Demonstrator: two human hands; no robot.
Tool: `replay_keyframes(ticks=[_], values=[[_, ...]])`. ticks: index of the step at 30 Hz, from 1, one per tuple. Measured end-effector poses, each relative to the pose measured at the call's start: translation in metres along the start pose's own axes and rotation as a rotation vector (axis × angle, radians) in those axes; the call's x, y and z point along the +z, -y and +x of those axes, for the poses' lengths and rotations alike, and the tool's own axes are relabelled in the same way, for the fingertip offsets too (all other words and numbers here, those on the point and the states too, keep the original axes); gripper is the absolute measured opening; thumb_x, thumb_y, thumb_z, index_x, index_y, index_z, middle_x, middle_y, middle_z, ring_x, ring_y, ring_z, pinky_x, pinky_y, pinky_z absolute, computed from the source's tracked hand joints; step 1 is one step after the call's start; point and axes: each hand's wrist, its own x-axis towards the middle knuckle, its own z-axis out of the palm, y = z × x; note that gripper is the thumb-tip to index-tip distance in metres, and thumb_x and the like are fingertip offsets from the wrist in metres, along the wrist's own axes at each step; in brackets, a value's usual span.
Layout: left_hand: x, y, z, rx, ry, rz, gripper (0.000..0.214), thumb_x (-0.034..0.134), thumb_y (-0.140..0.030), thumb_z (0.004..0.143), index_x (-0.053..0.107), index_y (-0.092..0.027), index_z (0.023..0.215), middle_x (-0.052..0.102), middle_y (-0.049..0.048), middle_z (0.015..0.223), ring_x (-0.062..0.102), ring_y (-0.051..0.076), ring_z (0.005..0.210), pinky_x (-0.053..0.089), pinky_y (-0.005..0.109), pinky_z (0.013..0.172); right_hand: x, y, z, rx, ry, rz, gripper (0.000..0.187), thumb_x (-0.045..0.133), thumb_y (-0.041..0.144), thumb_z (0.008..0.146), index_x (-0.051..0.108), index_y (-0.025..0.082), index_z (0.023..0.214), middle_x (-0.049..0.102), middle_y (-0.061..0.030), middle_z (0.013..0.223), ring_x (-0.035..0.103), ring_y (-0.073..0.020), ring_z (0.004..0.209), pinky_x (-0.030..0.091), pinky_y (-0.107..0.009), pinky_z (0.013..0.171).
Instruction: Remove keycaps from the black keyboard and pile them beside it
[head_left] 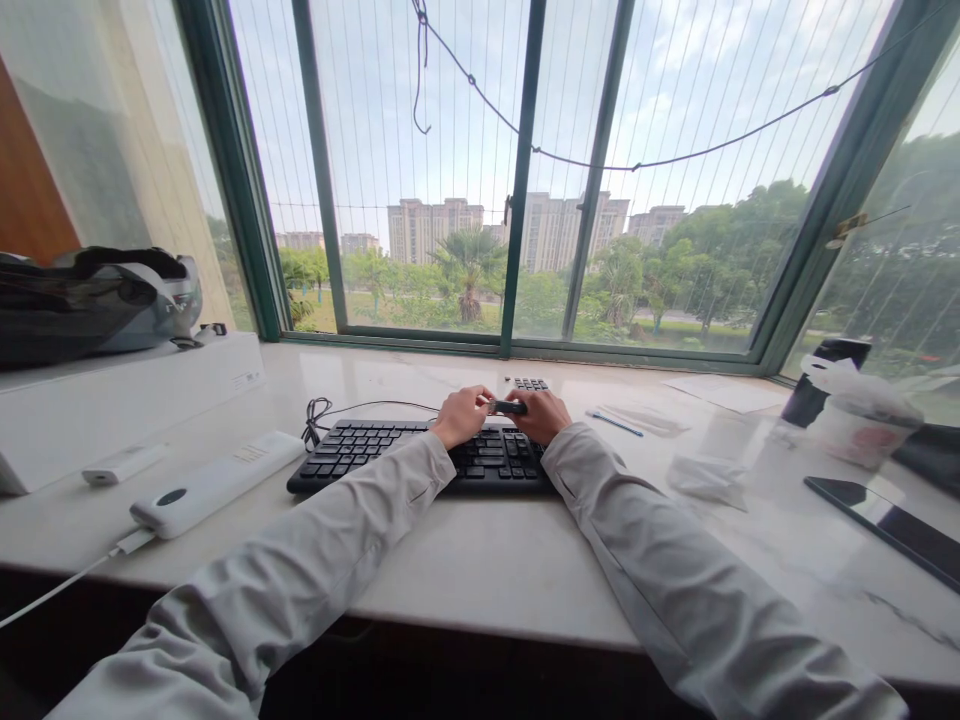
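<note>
Both hands meet above a black keyboard [352, 452] that lies on the pale counter. My left hand [459, 415] is closed, its fingertips pinched at the light end of a small black object [511, 408]. The dark body of that object is gripped by my right hand [546, 412], which is closed too. Its exact kind is too small to make out. Just beyond my right hand sit several small dark keycaps [531, 384]. My hands and sleeves hide part of the keyboard's middle and upper right.
A white power bank [217, 485] with a cable, a small white device [124, 464] and a white box [135, 400] lie left. A coiled black cable [316, 420] sits behind the keyboard. Rightward are a blue stick [615, 424], clear plastic [706, 480] and a phone [885, 525].
</note>
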Motion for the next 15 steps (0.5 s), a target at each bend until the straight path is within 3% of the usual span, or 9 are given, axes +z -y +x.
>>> replay_keyframes(ticks=[7,15], values=[[0.001,0.002,0.002,0.026,-0.028,0.003,0.02,0.056,-0.032,0.083,0.067,-0.023,0.097,0.071,0.0005,0.089,0.065,0.015,0.073,0.046,0.023,0.067,0.003,-0.004,0.006,0.002,-0.032,0.073,0.026,0.05,0.045,0.085,0.067,0.03,0.097,0.07,-0.0027,0.09,0.062,-0.0206,0.084,0.036,-0.026,0.064],[0.006,0.01,0.004,0.063,-0.052,0.077,0.018,0.06,-0.032,0.08,0.067,-0.024,0.094,0.071,0.0016,0.09,0.065,0.019,0.084,0.046,0.026,0.073,0.013,-0.008,0.012,-0.092,-0.027,0.199,0.019,0.053,0.034,0.083,0.066,0.022,0.09,0.069,-0.0041,0.079,0.06,-0.0176,0.075,0.037,-0.024,0.065]])
